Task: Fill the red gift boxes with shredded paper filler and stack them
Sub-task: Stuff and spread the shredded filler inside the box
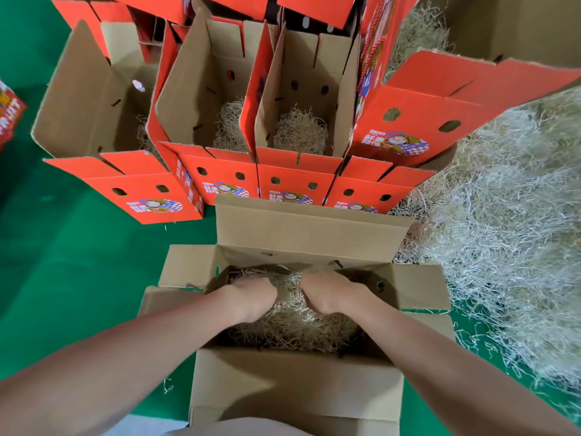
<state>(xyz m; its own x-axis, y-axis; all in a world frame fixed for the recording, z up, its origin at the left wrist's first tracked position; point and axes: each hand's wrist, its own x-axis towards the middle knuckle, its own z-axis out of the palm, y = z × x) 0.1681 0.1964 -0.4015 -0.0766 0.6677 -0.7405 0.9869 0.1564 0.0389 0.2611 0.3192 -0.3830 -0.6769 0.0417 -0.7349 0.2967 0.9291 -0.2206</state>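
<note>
An open gift box (301, 228), brown inside with all flaps spread, stands right in front of me. Pale shredded paper filler (292, 322) lies in its bottom. My left hand (254, 294) and my right hand (327, 292) both reach down into the box, side by side, fingers buried in the filler so their grip is hidden. Beyond it stand several open red gift boxes (220, 180) packed in rows, each with a wad of filler inside (298, 130).
A big heap of loose shredded filler (509, 234) covers the green floor (78, 262) on the right. A red box (418, 121) leans tilted against the heap. Part of another red box (8, 118) shows at the left edge. A plain carton (515, 23) stands far right.
</note>
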